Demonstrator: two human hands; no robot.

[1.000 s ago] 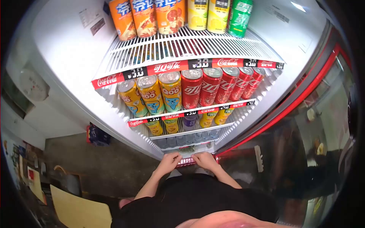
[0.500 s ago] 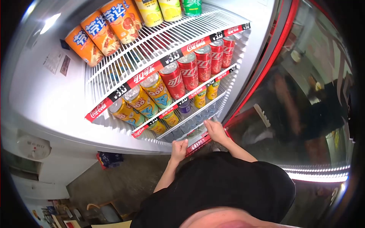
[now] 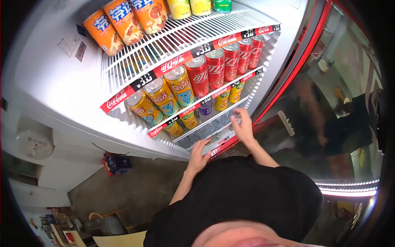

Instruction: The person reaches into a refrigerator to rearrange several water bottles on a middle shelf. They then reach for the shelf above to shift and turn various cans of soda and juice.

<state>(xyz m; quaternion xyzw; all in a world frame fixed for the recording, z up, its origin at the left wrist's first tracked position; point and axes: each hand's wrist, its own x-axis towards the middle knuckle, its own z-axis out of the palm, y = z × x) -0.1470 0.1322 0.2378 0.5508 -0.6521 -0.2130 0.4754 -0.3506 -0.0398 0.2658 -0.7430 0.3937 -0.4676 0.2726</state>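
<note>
My left hand [image 3: 198, 156] rests at the front edge of a low fridge shelf [image 3: 214, 142], its fingers stretched over the edge. To the right, my right hand [image 3: 243, 125] is raised beside the same shelf, its fingers apart and holding nothing visible. Clear bottle-like shapes [image 3: 212, 126] line this shelf, too blurred to name exactly. Just above stand yellow drinks [image 3: 221, 102] and a purple-labelled one [image 3: 205, 108]. Higher up are red cola cans [image 3: 215, 70] and yellow-orange Qoo cans [image 3: 179, 87].
Orange Fanta cans [image 3: 123, 22], yellow cans [image 3: 180, 8] and a green one [image 3: 222, 5] stand on the top wire shelf [image 3: 197, 26]. The red-framed glass door [image 3: 325, 107] hangs open at the right. A dark blue and red bag [image 3: 116, 163] lies on the floor.
My right hand has lifted off the low shelf's front edge and opened. My left hand has loosened from a closed grip, fingers now stretched over the edge. The view has shifted slightly.
</note>
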